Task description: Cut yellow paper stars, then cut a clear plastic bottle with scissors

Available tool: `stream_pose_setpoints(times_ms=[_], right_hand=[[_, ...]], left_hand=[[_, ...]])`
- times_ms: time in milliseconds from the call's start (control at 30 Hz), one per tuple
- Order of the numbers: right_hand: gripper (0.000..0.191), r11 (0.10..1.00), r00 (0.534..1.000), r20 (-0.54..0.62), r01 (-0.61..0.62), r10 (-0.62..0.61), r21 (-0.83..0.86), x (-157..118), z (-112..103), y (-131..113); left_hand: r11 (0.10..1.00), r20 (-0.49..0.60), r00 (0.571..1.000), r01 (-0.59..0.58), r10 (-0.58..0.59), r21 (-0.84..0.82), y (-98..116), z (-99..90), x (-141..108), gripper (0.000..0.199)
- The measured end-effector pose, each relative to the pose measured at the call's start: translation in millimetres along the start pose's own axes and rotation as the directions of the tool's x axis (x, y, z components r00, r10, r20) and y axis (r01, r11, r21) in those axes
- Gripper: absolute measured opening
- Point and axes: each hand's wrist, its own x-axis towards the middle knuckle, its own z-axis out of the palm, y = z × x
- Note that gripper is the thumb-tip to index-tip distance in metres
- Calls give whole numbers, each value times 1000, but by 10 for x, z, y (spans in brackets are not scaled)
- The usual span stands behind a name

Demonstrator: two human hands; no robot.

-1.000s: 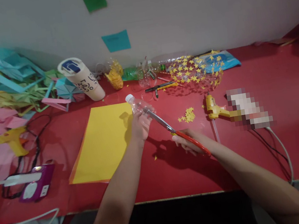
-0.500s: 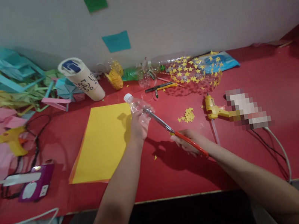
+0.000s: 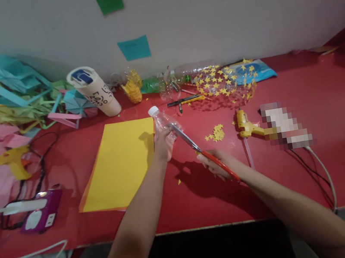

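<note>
A small clear plastic bottle piece [image 3: 165, 123] with a white cap [image 3: 153, 110] is held in my left hand [image 3: 164, 144], above the red table near the yellow paper. The red-handled scissors [image 3: 219, 164] are gripped in my right hand [image 3: 215, 163]. Their metal blades look nearly closed and point up and left, with the tips against the clear plastic. Exactly where the tips meet the plastic is hard to make out. Just right of the blades lies a small pile of yellow stars [image 3: 218, 132].
Yellow sheets [image 3: 119, 163] lie left of my hands. A yellow glue gun [image 3: 247, 126] is on the right, another [image 3: 16, 162] on the left by a purple power strip [image 3: 43, 210]. Behind stand a white cup [image 3: 98, 93] and a star-covered clear piece [image 3: 224, 81].
My left hand and the capped plastic have shifted slightly right. The scissors' blades have moved a little right too, while their handles have stayed almost in place.
</note>
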Motion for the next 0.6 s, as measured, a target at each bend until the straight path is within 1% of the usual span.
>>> stream_pose_setpoints(times_ms=[67,233,367,533,600], right_hand=[[59,1000,1000,-17,-12,11,-9,1,-7,9],[55,999,999,-10,-31,31,-22,-11,-26,21],[56,999,999,1,-35,35,-5,-8,-26,11],[61,1000,1000,18,23,-22,-8,5,-22,5],[62,1000,1000,17,15,-15,-5,3,-19,4]], left_hand=[[1000,6,1000,-4,4,1,-5,-12,7,53],[1000,1,1000,6,-6,5,-19,-53,32,44],[1000,7,1000,-18,18,11,0,-25,12,51],[997,29,999,-18,16,70,34,45,-46,62],[997,34,999,-17,15,71,39,56,-55,64]])
